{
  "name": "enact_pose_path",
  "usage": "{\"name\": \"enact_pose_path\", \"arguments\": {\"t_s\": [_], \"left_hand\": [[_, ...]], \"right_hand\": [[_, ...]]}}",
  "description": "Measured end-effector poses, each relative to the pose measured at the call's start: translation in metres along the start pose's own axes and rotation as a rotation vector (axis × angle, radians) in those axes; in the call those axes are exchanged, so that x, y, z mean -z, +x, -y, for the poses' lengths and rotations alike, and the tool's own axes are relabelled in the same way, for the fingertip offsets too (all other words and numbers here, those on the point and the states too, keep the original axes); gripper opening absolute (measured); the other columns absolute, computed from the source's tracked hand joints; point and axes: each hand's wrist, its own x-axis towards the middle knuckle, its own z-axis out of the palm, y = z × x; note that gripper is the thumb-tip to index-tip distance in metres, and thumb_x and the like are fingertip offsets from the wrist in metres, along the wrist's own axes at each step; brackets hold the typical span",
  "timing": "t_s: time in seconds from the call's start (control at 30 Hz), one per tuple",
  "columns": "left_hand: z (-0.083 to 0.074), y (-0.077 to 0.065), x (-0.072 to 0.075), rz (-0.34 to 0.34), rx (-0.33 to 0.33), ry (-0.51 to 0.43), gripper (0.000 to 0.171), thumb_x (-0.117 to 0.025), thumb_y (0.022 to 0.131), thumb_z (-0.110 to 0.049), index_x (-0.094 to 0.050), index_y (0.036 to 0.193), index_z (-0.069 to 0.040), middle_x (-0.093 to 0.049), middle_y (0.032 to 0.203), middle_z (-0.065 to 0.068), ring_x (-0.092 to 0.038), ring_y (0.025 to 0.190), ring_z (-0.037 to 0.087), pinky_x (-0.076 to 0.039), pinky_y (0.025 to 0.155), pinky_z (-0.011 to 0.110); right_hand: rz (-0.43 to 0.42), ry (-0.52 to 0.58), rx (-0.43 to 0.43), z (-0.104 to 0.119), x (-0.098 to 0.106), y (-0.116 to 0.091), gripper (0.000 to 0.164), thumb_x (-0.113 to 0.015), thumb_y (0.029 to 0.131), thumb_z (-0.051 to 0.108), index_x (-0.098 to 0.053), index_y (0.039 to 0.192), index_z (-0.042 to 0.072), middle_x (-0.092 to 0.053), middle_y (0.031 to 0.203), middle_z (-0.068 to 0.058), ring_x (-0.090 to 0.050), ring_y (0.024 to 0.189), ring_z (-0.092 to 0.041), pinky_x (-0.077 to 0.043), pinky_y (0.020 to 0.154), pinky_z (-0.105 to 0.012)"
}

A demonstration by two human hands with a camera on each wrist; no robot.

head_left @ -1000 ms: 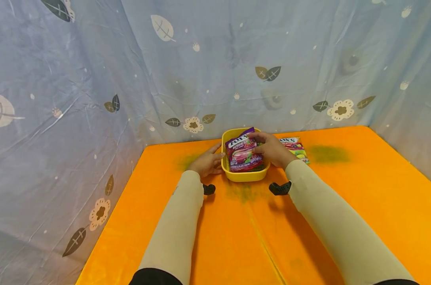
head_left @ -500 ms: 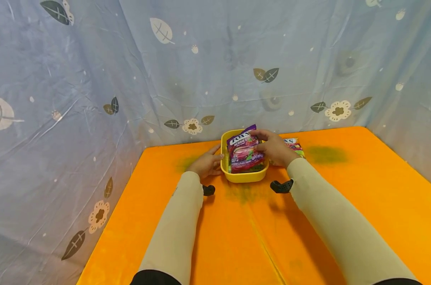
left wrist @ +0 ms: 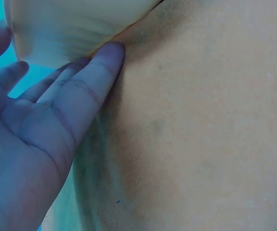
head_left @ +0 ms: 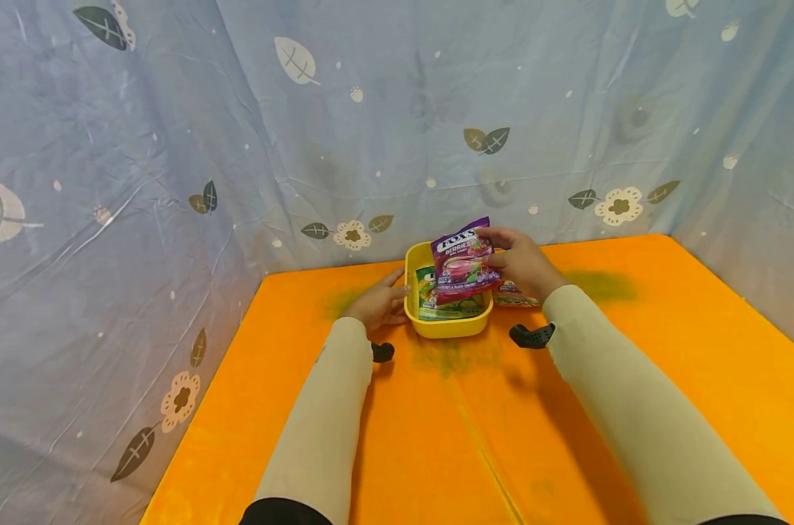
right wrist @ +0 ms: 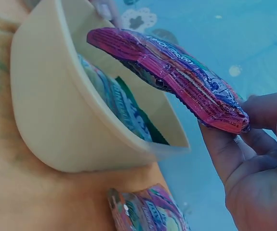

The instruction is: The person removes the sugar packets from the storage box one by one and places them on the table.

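Observation:
My right hand (head_left: 524, 261) pinches the right edge of a purple Fox's Berries candy bag (head_left: 462, 264) between thumb and fingers. That bag is tilted over the yellow plastic tub (head_left: 452, 329); in the right wrist view it is clear of the tub's rim. Inside the tub lies a green candy bag (head_left: 429, 299), partly hidden by the purple one. Against the tub's left side rests my left hand (head_left: 380, 302), and the left wrist view shows its fingers (left wrist: 87, 89) fairly straight along the wall. A red Fox's candy bag (head_left: 515, 295) lies right of the tub, mostly under my right hand.
The tub stands near the back edge of an orange-covered table (head_left: 429, 437). Behind it and to both sides hangs a blue-grey curtain (head_left: 383, 131) with leaf and flower prints. Greenish stains mark the cover.
My right hand has lifted the purple candy bag up and to the right, out of the tub. The green bag beneath has come into sight. My left hand stays at the tub's side.

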Motion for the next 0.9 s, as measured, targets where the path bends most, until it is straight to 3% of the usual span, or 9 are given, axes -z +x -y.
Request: {"name": "enact_pose_path", "arguments": {"t_s": [0.47,0.6,0.9], "left_hand": [[0.001,0.001,0.001,-0.003,0.001,-0.006,0.069,-0.054,0.117,-0.022,-0.02,0.177,-0.034,-0.048,0.164,0.01,-0.055,0.143,0.028,-0.049,0.111,0.058],[0.002,0.003,0.002,-0.003,0.005,-0.007,0.069,-0.054,0.117,-0.022,-0.021,0.176,-0.034,-0.048,0.164,0.011,-0.056,0.142,0.029,-0.05,0.11,0.058],[0.0,-0.001,0.001,-0.009,0.011,-0.009,0.07,-0.055,0.117,-0.023,-0.02,0.177,-0.033,-0.046,0.165,0.011,-0.054,0.144,0.029,-0.049,0.111,0.058]], "right_hand": [[-0.089,-0.021,0.011,0.007,0.035,-0.01,0.063,-0.058,0.111,-0.003,-0.045,0.169,0.019,-0.041,0.166,-0.016,-0.05,0.138,-0.041,-0.058,0.099,-0.036],[-0.117,-0.052,0.001,0.006,0.048,-0.013,0.063,-0.059,0.112,0.001,-0.043,0.17,0.021,-0.04,0.168,-0.015,-0.049,0.138,-0.04,-0.058,0.098,-0.033],[-0.171,-0.006,-0.036,-0.003,0.078,-0.018,0.065,-0.058,0.113,0.003,-0.039,0.172,0.022,-0.03,0.175,-0.014,-0.045,0.142,-0.039,-0.058,0.096,-0.028]]}}
